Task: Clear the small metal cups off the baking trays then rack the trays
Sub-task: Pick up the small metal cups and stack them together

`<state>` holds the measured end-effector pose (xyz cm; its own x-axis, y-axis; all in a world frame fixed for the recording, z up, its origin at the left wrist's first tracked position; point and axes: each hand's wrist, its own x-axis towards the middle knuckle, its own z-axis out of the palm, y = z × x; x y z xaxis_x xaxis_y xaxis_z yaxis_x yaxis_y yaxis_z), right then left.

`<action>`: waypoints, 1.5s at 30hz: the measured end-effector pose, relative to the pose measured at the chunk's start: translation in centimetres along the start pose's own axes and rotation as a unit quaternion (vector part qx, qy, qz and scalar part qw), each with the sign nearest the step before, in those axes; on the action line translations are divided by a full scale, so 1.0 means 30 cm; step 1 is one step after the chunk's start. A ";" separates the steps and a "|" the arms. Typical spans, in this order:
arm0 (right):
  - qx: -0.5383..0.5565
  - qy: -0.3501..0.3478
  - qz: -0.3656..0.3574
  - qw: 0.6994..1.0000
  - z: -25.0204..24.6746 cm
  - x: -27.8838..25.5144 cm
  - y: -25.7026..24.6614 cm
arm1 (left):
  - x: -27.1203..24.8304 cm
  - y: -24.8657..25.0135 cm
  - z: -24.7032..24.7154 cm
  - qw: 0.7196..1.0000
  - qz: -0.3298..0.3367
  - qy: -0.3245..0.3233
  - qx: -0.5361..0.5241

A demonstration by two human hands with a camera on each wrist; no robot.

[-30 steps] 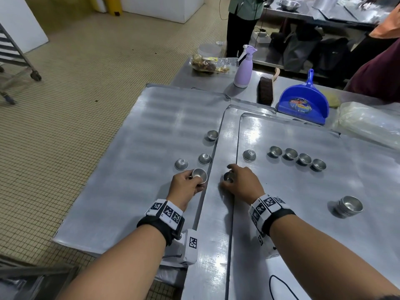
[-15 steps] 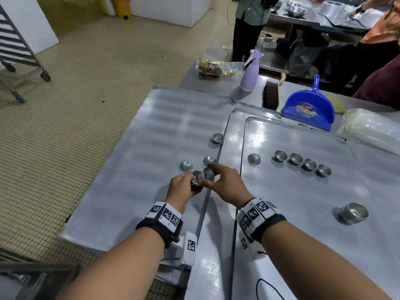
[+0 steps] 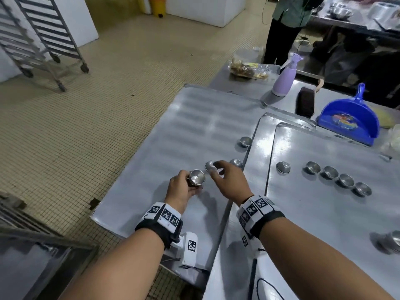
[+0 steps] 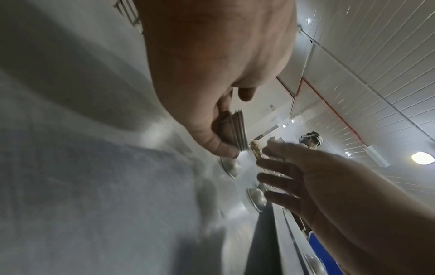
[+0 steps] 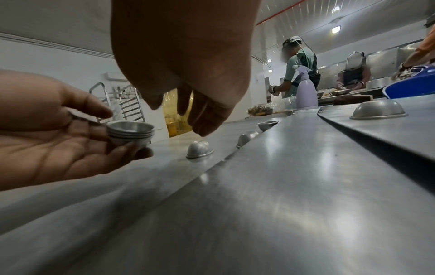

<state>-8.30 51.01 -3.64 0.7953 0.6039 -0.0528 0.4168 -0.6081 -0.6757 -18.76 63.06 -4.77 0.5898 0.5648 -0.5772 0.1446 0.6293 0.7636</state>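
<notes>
My left hand [image 3: 190, 183] holds a short stack of small metal cups [image 3: 196, 177] just above the left baking tray [image 3: 184, 126]; the stack [image 5: 130, 132] rests on its fingers under the thumb. My right hand [image 3: 217, 169] hovers with loose, spread fingers [image 5: 202, 121] over an upturned cup [image 3: 210, 166] [image 5: 199, 149]. A second upturned cup [image 3: 236, 163] and an upright cup [image 3: 245, 141] sit farther along. The right tray [image 3: 313, 224] carries an upturned cup [image 3: 283, 167] and a row of several upright cups [image 3: 337, 176].
Another cup stack [image 3: 391, 241] stands at the right edge. A middle tray [image 3: 257, 152] lies between the two. A spray bottle [image 3: 283, 80], brush [image 3: 305, 102], blue dustpan [image 3: 348, 120] and food bag [image 3: 249, 69] line the far side. A wheeled tray rack [image 3: 43, 35] stands far left; a person [image 3: 287, 24] stands beyond.
My right hand took a cup from the middle tray, brought it to the stack in my left hand, then moved over the upturned cup. My left hand rose slightly.
</notes>
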 end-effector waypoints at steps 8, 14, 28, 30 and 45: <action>-0.203 -0.143 0.012 0.969 0.039 0.173 0.016 | 0.023 0.009 -0.092 0.999 0.017 0.019 0.026; -0.206 -0.132 0.029 0.969 0.083 0.189 0.027 | 0.030 0.002 -0.126 0.998 0.040 0.003 0.045; -0.140 -0.110 -0.021 0.984 0.076 0.135 0.030 | 0.024 -0.007 -0.101 0.996 0.059 -0.009 0.066; -0.137 -0.108 -0.016 0.985 0.080 0.129 0.036 | 0.019 -0.008 -0.098 0.996 0.061 -0.008 0.069; 0.000 -0.097 -0.079 0.992 0.063 0.045 -0.044 | 0.010 0.009 -0.062 1.000 0.021 0.012 -0.008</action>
<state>-8.59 53.60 -4.21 0.6204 0.7794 -0.0878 0.5293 -0.4986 -0.6865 -20.01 64.39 -5.27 0.5751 0.6043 -0.5514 0.1072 0.6125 0.7831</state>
